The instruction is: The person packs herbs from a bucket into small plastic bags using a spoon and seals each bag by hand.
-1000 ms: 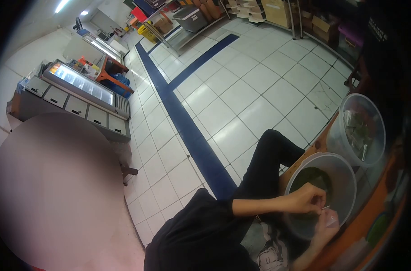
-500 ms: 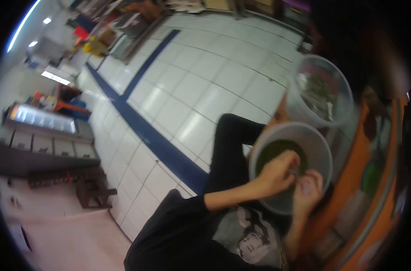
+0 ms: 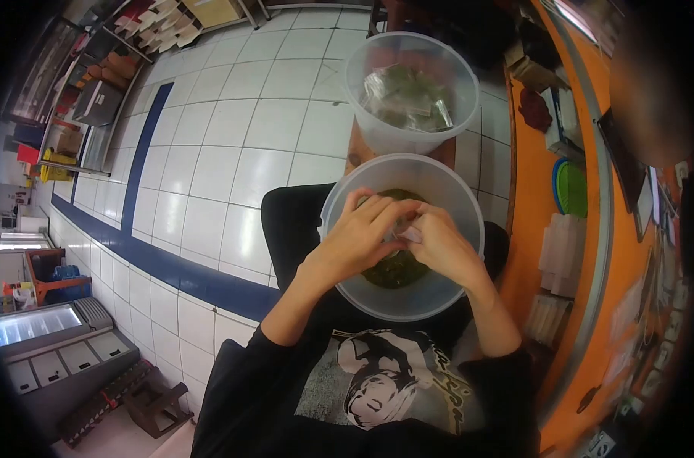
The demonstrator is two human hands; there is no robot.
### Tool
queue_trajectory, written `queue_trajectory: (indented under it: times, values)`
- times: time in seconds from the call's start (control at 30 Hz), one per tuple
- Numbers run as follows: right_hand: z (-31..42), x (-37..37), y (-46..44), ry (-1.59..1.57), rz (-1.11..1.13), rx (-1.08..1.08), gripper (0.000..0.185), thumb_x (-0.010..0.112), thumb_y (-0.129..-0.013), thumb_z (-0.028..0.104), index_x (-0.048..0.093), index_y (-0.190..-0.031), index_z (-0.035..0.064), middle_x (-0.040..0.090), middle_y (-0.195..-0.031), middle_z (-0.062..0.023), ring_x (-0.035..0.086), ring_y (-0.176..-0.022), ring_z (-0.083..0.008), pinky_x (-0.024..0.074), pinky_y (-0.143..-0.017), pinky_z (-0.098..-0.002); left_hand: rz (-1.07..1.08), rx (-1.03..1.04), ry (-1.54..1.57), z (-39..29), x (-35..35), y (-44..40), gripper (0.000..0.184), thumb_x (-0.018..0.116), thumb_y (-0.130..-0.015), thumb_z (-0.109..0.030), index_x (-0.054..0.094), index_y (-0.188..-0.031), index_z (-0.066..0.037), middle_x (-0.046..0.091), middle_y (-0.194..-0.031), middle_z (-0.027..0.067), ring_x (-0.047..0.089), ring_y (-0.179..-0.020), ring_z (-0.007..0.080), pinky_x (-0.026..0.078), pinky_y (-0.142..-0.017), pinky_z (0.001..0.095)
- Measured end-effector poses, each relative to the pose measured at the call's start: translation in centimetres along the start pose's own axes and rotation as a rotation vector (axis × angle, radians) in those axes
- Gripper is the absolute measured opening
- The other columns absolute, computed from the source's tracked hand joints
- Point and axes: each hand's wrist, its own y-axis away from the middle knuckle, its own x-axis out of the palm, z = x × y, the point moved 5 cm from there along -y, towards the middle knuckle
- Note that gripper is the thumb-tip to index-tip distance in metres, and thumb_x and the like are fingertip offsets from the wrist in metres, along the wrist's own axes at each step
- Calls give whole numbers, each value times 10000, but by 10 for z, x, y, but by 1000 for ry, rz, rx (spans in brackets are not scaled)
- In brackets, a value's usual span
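Both of my hands meet over a translucent plastic bucket (image 3: 473,217) with a dark green, wet-looking mixture (image 3: 396,271) in its bottom. My left hand (image 3: 356,235) is closed, its fingertips pinching a small clear plastic bag (image 3: 405,224). From the other side, my right hand (image 3: 444,243) grips the same bag with thumb and fingers. Fingers cover most of the bag, so its contents are unclear. Just beyond stands a second translucent bucket (image 3: 414,139), holding several clear packets (image 3: 408,95) with green contents.
A wooden bench (image 3: 356,149) supports the far bucket. On my right runs an orange counter (image 3: 526,252) with a green round lid (image 3: 573,189) and stacked white containers (image 3: 562,256). White floor tiles (image 3: 232,168) with a blue stripe lie to the left; a brown stool (image 3: 152,404) stands there.
My view has swung right and levelled, so buckets and hands now appear nearer the middle. Both hands remain together over the near bucket, fingers still pinched.
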Motion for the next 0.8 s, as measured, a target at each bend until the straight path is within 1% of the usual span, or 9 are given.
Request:
queue_trajectory:
  times: [0.1,0.2,0.3,0.37,0.47,0.53,0.63,0.73,0.8]
  values:
    - [-6,8,-6,-93,76,102,280,655,-668,-69,637,-947,-63,610,-1012,-228,608,-904,-365,473,-788,-382,-55,-37,127,-5,-5,1,730,818,-640,-166,490,-1289,-99,567,-1169,91,523,-1090,299,366,-981,420]
    - [-5,10,-12,-81,40,-23,331,664,-691,-43,609,-1015,-83,613,-1001,-214,612,-904,-364,476,-815,-384,-9,-72,93,2,-2,5,713,815,-647,-152,492,-1278,-82,569,-1155,110,531,-1074,307,378,-975,401]
    - [-4,6,-22,6,25,15,260,685,-715,2,645,-967,-46,620,-991,-191,621,-907,-335,477,-810,-376,-57,-73,51,8,-7,7,664,801,-680,-120,493,-1265,-66,573,-1161,115,529,-1098,296,387,-979,392]
    - [-9,-8,-32,-205,-254,-104,157,694,-726,30,663,-875,-8,628,-912,-161,619,-848,-333,480,-760,-383,-175,-99,17,21,-16,9,622,787,-700,-103,501,-1251,-61,581,-1161,117,552,-1083,286,411,-959,379]
    - [-24,-7,-50,-57,-203,-19,87,703,-735,50,665,-808,21,632,-836,-144,622,-820,-331,479,-719,-387,-363,-210,68,30,-42,19,511,768,-733,-85,533,-1185,-44,600,-1152,129,602,-1037,267,457,-909,354]
    - [-70,41,-57,232,163,-78,48,650,-804,75,675,-820,38,651,-844,-162,650,-820,-343,507,-702,-407,-425,-288,157,37,-56,28,442,763,-747,-83,557,-1134,-33,611,-1143,138,627,-1007,258,478,-881,344]
    - [-102,96,-53,656,647,-31,115,616,-828,104,700,-872,37,673,-884,-164,678,-847,-347,546,-719,-417,-535,-198,130,37,-73,44,334,761,-752,-78,578,-1022,-8,627,-1109,165,654,-954,254,498,-843,340]
    - [-123,131,-50,934,861,-86,159,617,-846,136,707,-920,28,686,-895,-149,686,-878,-334,554,-744,-420,-673,-135,289,36,-83,64,229,756,-760,-39,559,-862,17,582,-1185,170,608,-1045,250,496,-866,343]
    - [-135,140,-45,962,875,-139,180,611,-847,166,709,-914,31,680,-921,-151,687,-878,-324,552,-744,-417,-681,-158,357,39,-87,77,198,728,-769,-1,538,-825,6,558,-1188,179,584,-1078,251,479,-893,345]
